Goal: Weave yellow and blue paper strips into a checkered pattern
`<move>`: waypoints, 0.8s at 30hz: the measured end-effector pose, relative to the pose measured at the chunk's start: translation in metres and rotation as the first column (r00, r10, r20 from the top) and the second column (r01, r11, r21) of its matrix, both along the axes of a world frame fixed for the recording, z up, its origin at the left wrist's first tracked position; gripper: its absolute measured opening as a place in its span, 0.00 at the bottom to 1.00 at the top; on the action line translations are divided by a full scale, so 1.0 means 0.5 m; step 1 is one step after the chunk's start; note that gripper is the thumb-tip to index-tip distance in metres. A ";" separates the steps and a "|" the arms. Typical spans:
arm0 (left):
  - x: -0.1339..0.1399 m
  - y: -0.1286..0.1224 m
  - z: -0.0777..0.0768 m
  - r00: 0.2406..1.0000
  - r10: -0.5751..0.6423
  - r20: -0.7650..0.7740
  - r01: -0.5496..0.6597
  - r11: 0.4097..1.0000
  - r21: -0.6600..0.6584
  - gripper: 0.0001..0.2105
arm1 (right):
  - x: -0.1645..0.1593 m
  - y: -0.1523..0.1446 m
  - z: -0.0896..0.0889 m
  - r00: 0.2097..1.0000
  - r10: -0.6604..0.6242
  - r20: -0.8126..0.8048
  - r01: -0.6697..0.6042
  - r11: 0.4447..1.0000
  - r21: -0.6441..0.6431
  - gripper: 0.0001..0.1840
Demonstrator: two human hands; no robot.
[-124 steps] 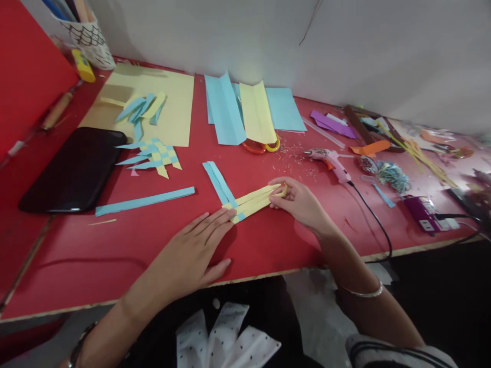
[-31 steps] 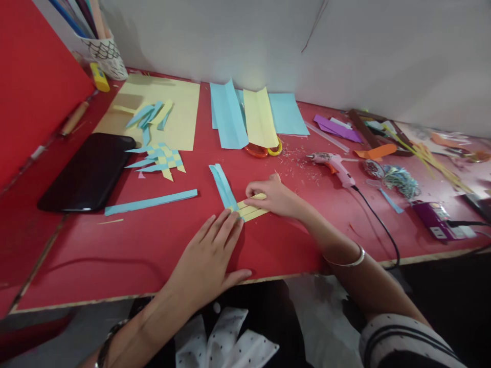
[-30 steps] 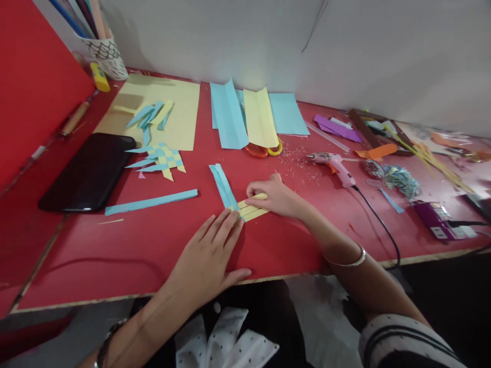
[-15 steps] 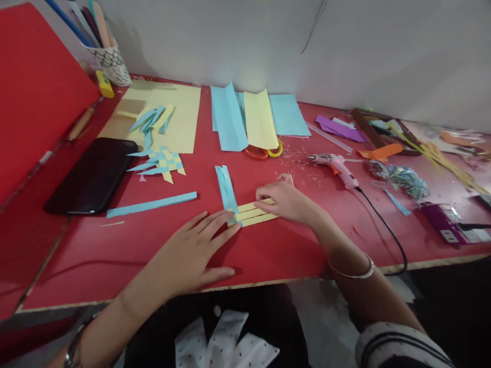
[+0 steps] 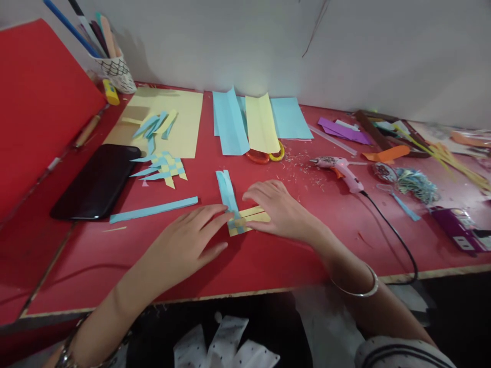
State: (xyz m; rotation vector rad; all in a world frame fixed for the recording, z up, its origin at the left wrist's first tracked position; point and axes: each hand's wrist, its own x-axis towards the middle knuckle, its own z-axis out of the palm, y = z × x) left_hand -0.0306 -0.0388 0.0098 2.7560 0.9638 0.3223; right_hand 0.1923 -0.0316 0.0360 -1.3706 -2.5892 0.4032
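In front of me lie yellow paper strips (image 5: 253, 211) and blue paper strips (image 5: 227, 189), woven together in a small checkered corner (image 5: 237, 225). The blue ones point away from me, the yellow ones to the right. My left hand (image 5: 192, 235) rests at the left edge of the weave, fingers apart, fingertips at its corner. My right hand (image 5: 282, 209) lies over the yellow strips with its fingers spread and its thumb across them, hiding their right ends. A single blue strip (image 5: 153, 209) lies left of the weave, beyond my left hand.
A finished-looking woven paper piece (image 5: 166, 166) and a black phone (image 5: 95, 181) lie left. Folded blue paper (image 5: 232, 125) and yellow paper (image 5: 261, 122) cover scissors (image 5: 276, 152) at the back. A pink glue gun (image 5: 339, 171) with its cord lies right, near a purple power strip (image 5: 458, 230).
My right hand has gone from pinching the yellow strips to lying spread over them, closer to the weave. My left fingers have drawn back slightly to the left, baring more of the checkered corner.
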 end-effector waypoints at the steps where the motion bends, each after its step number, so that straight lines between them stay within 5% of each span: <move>1: -0.001 -0.001 -0.001 1.000 -0.013 -0.015 0.013 1.000 0.007 0.20 | -0.001 -0.001 0.000 1.000 -0.003 0.009 0.003 1.000 -0.009 0.13; 4: -0.001 -0.007 -0.007 0.994 -0.083 -0.075 0.084 0.996 0.010 0.26 | 0.002 -0.001 0.001 0.998 0.017 0.053 -0.015 0.999 -0.043 0.06; 9: -0.001 -0.014 -0.015 0.981 -0.127 -0.149 0.126 0.992 -0.016 0.30 | 0.006 -0.001 0.001 0.989 0.111 0.100 -0.101 0.990 -0.095 0.09; 18: -0.008 -0.014 -0.019 0.981 -0.177 -0.082 0.190 0.964 0.188 0.33 | 0.012 -0.003 -0.003 0.992 0.093 0.084 -0.077 0.981 -0.178 0.12; 24: 0.006 -0.015 -0.012 0.969 -0.203 -0.142 0.220 0.968 0.117 0.31 | 0.008 -0.001 -0.004 0.998 0.051 0.046 -0.039 0.971 -0.235 0.12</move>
